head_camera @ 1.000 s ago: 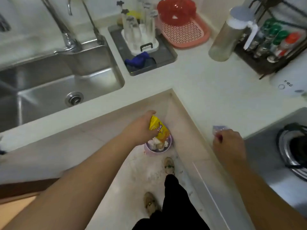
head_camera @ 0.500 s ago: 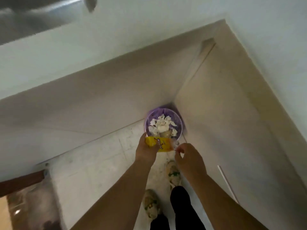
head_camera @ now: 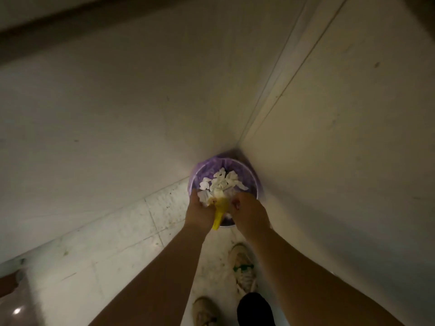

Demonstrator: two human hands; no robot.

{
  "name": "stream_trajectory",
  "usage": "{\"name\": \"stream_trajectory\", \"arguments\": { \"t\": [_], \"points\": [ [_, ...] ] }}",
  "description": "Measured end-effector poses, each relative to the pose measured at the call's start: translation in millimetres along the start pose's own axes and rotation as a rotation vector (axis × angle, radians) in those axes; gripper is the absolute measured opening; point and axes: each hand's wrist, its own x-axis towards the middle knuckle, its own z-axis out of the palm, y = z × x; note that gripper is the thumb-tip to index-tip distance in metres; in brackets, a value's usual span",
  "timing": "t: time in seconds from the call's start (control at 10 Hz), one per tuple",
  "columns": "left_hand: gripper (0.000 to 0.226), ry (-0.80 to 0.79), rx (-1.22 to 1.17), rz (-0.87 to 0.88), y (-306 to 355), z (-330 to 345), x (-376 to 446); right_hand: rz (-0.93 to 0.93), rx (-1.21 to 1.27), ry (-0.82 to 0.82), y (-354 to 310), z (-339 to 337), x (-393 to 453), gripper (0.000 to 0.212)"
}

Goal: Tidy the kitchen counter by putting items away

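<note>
Waste bin (head_camera: pixel 251 182): small, round, lined with a purple bag, set on the floor in the corner where two pale cabinet fronts (head_camera: pixel 341 137) meet. Contents: crumpled white tissues (head_camera: pixel 222 182) heaped near the top.

Yellow wrapper (head_camera: pixel 220 211): crushed lengthwise, over the near rim of the bin, between the two hands; its lower tip hangs past the rim toward the person.

Left hand (head_camera: pixel 199 211): at the bin's near-left edge, back of hand up, fingers curled down round the wrapper's left side and touching the tissues.

Right hand (head_camera: pixel 250 214): at the bin's near-right edge, just beside the wrapper, fingers bent downward; whether it pinches the wrapper or anything else, cannot tell, since the fingertips are hidden.

Floor (head_camera: pixel 131 231): pale tiles, speckled and scuffed.

Shoes (head_camera: pixel 244 267): two light, worn shoes, one ahead of the other, below the arms; a dark trouser leg (head_camera: pixel 255 309) above the nearer one.
</note>
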Motion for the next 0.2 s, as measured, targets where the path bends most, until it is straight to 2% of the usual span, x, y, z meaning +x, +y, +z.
{"name": "stream_trajectory", "arguments": {
  "t": [0.1, 0.2],
  "points": [
    [0.054, 0.15, 0.112, 0.012, 21.3, -11.8, -24.2, 0.0, -0.011, -0.058, -12.9, 3.1, -3.6, 0.026],
    [0.046, 0.144, 0.19, 0.097, 39.9, -22.1, -50.4, 0.042, -0.042, -0.095, -21.0, 8.6, -9.4, 0.03]
  ]
}}
